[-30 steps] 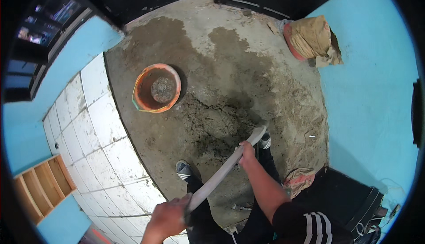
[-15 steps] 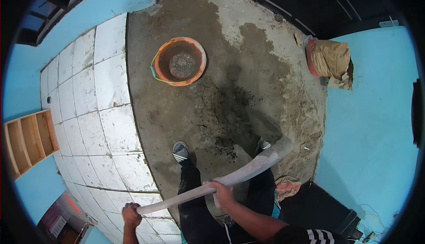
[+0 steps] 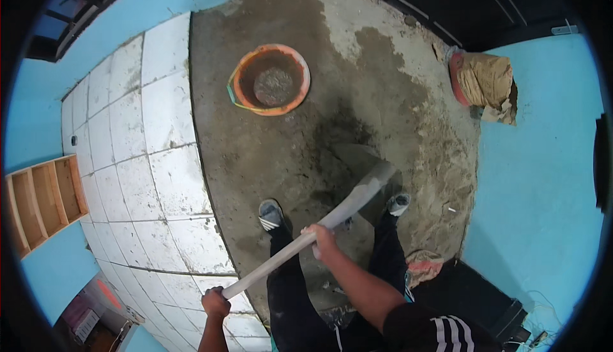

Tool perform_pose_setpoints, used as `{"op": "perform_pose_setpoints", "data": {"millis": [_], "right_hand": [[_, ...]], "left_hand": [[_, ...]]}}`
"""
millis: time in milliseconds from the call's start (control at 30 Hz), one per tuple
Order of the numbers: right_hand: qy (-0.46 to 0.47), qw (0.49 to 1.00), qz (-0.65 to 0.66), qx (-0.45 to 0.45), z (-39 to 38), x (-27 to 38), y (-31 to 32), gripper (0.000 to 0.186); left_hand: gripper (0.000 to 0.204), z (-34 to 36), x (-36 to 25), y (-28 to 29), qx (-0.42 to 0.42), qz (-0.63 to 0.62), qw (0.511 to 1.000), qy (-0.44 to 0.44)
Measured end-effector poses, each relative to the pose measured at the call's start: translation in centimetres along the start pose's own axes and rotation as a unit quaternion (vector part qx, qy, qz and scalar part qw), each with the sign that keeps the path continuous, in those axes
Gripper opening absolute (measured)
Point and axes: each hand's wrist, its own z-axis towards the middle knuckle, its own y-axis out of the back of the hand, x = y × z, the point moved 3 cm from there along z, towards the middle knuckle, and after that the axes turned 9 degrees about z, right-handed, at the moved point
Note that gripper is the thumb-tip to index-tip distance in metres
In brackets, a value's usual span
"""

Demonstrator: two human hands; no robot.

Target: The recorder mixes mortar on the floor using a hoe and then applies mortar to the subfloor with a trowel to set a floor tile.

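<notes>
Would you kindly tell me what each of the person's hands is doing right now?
Left hand: closed, holding the near end of the long pale handle.
Right hand: closed, holding the same handle partway along.

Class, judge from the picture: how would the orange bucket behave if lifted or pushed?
The orange bucket probably would slide rather than roll, standing upright. Its thin handle may swing, drooping at one side. Only grey residue shows inside, suggesting little weight.

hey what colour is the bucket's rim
The bucket's rim is orange, best seen in the head view.
</notes>
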Motion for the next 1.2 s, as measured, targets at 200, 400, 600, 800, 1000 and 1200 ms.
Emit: {"op": "perform_pose_setpoints", "data": {"millis": [200,400,600,800,1000,1200], "right_hand": [[0.088,0.99,-0.088,-0.064,-3.5,-1.8,3.4,0.014],[-0.065,0.99,-0.078,-0.096,3.6,0.2,2.4,0.013],[0.067,0.987,-0.065,-0.129,-2.5,8.7,5.2,0.02],[0.179,0.979,-0.069,-0.073,8.5,35.2,3.9,0.015],[0.289,0.891,-0.321,-0.137,16.1,48.9,1.3,0.04],[0.246,0.908,-0.331,-0.076,14.9,43.3,-0.5,0.05]], "left_hand": [[0.023,-3.1,-0.2,-6.0,0.184,-0.007,0.982,0.03],[0.024,-4.5,-4.0,-2.2,0.166,-0.002,0.983,0.083],[0.029,-6.2,-10.5,2.6,0.148,-0.035,0.986,-0.067],[0.057,-1.5,-33.6,13.5,0.145,-0.262,0.903,-0.307],[0.076,-0.5,-48.9,22.3,0.236,-0.433,0.831,-0.258],[0.071,-4.1,-43.8,27.0,0.293,-0.445,0.819,-0.215]]}}
